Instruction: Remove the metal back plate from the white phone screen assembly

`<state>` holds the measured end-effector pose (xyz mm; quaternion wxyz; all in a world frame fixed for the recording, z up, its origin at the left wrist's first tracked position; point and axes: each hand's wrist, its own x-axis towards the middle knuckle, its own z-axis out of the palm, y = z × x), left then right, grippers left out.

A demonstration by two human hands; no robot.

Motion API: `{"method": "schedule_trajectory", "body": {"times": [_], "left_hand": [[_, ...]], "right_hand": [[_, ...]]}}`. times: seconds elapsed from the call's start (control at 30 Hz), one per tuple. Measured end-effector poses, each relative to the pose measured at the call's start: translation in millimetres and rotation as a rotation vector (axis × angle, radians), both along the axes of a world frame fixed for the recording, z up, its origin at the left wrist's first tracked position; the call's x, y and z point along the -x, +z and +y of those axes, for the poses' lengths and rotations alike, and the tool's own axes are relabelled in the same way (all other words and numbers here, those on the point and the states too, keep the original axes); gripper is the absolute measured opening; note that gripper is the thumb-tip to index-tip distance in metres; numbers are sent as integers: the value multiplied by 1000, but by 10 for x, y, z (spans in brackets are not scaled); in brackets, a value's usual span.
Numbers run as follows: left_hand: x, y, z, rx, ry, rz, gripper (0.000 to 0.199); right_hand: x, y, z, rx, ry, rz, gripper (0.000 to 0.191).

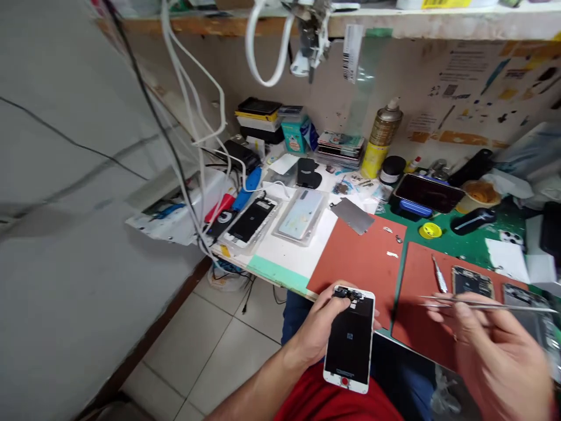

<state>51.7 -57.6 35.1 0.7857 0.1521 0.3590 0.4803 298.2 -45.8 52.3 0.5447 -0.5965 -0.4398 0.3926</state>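
My left hand (316,328) is closed round a white-framed phone screen (349,345), held over my lap just off the table's front edge. The screen's black metal-backed inner side faces up, with a red home button at its lower end. My left thumb presses at the top end, by the small flex parts. In my right hand (497,345) is a pair of thin metal tweezers (521,306), pinched level above the right red-brown mat (421,275). Close to that hand lie a silver-handled tool (439,273), an opened phone (472,284) and a second phone body (530,305), partly hidden.
Another screen (252,219) and a bagged phone (301,215) lie to the left. A grey plate (353,215) rests on the left mat (363,257). Behind stand a spray can (382,137) and a propped phone (428,192). White cables (197,117) hang at left.
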Motion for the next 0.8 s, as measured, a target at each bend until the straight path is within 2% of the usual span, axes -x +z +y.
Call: {"method": "schedule_trajectory", "body": {"times": [0.07, 0.17, 0.47, 0.8], "left_hand": [[-6, 35, -28, -2, -28, 10, 23], [-5, 72, -59, -25, -92, 27, 27], [-15, 58, -136, -19, -151, 140, 29], [-89, 95, -155, 58, -123, 200, 27]], "right_hand": [[188, 84, 15, 26, 64, 236, 22], [388, 116, 19, 32, 116, 358, 17], [634, 160, -63, -2, 232, 283, 10], [675, 158, -81, 69, 199, 361, 14]]}}
